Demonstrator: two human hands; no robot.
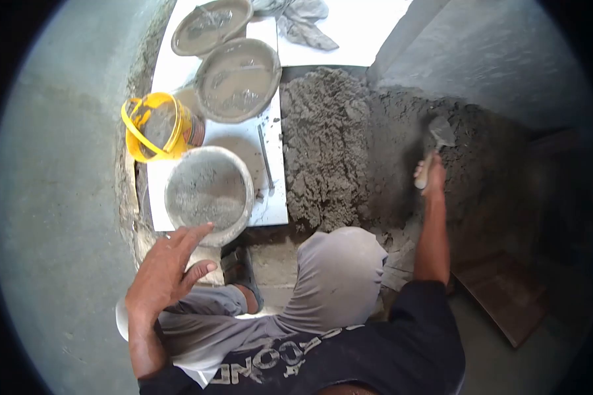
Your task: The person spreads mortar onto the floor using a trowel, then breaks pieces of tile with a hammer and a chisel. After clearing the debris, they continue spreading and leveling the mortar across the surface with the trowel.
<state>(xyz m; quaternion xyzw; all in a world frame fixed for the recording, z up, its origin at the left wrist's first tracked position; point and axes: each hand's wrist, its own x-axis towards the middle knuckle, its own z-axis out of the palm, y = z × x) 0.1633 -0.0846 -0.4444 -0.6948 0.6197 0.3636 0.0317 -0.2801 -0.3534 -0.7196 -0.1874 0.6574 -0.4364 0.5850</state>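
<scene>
At the right, my right hand (430, 174) is wrapped round the handle of a trowel (443, 131), whose blade lies over rough grey mortar (464, 141). A thicker, lumpy band of mortar (326, 145) lies left of it, beside the white board. My left hand (171, 266) has its fingers spread and holds nothing; it is at the near edge of a round basin (244, 220) with grey powdery material inside. Whether the fingertips touch the rim I cannot tell.
Two round pans (270, 99) (212, 26) of wet grey mix, a yellow bucket (138, 148), a metal bar (265, 158) and a grey cloth (306, 25) are on or beside the white board (270, 207). A brown panel (501, 296) leans at the lower right.
</scene>
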